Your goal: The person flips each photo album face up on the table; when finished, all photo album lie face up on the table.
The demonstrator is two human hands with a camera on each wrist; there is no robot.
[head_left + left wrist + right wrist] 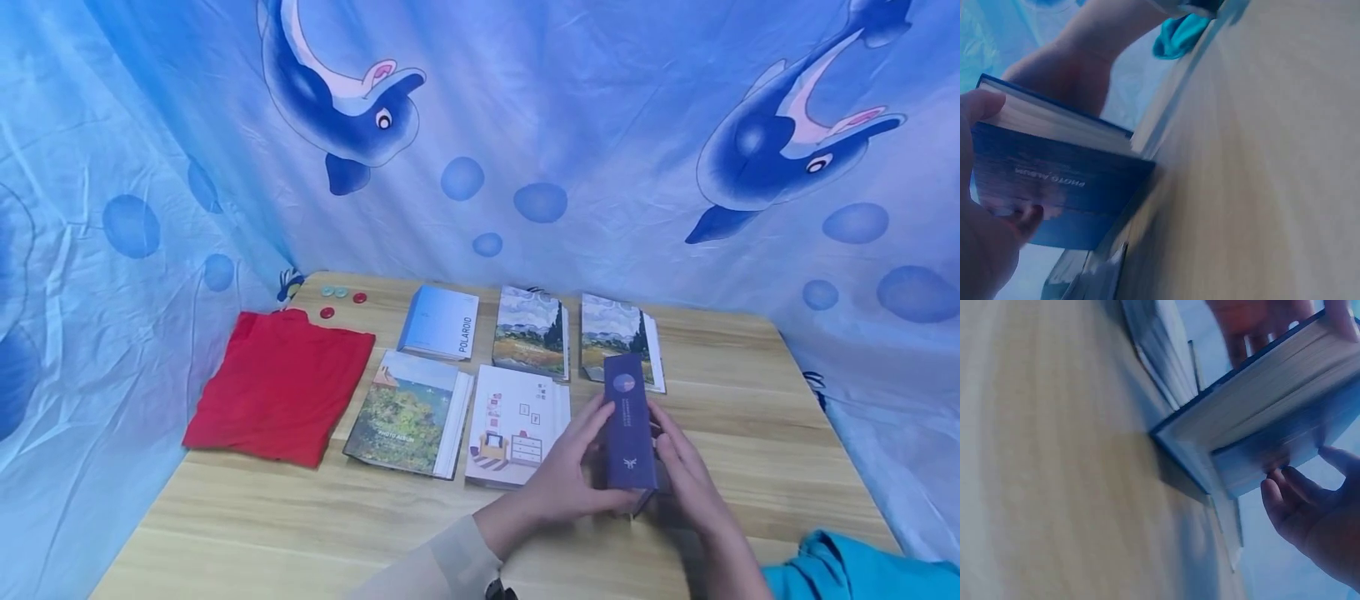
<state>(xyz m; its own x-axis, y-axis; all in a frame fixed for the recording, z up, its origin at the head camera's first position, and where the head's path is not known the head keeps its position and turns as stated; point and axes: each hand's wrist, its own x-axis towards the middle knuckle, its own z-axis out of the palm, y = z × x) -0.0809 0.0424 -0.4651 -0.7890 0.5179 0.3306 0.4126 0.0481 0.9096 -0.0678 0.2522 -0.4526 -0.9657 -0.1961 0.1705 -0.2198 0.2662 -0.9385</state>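
Observation:
A thick dark blue photo album (pixel 628 425) stands tilted on the table, its spine facing up in the head view. My left hand (pixel 566 475) grips it from the left. In the left wrist view the left thumb (pixel 988 105) lies over the page edges and a finger touches the cover lettered PHOTO ALBUM (pixel 1054 181). On the other side my right hand (pixel 693 479) rests its fingertips against the opposite cover. In the right wrist view those loosely bent fingers (pixel 1297 487) touch only that cover, with the palm held away from it.
Left of the hands lie a white illustrated album (pixel 517 417) and a landscape album (pixel 405 408). Behind are a blue POLAROID album (pixel 442 321) and two matching painted albums (pixel 528 329). A folded red cloth (pixel 281 383) and several small discs (pixel 360 297) lie at the left.

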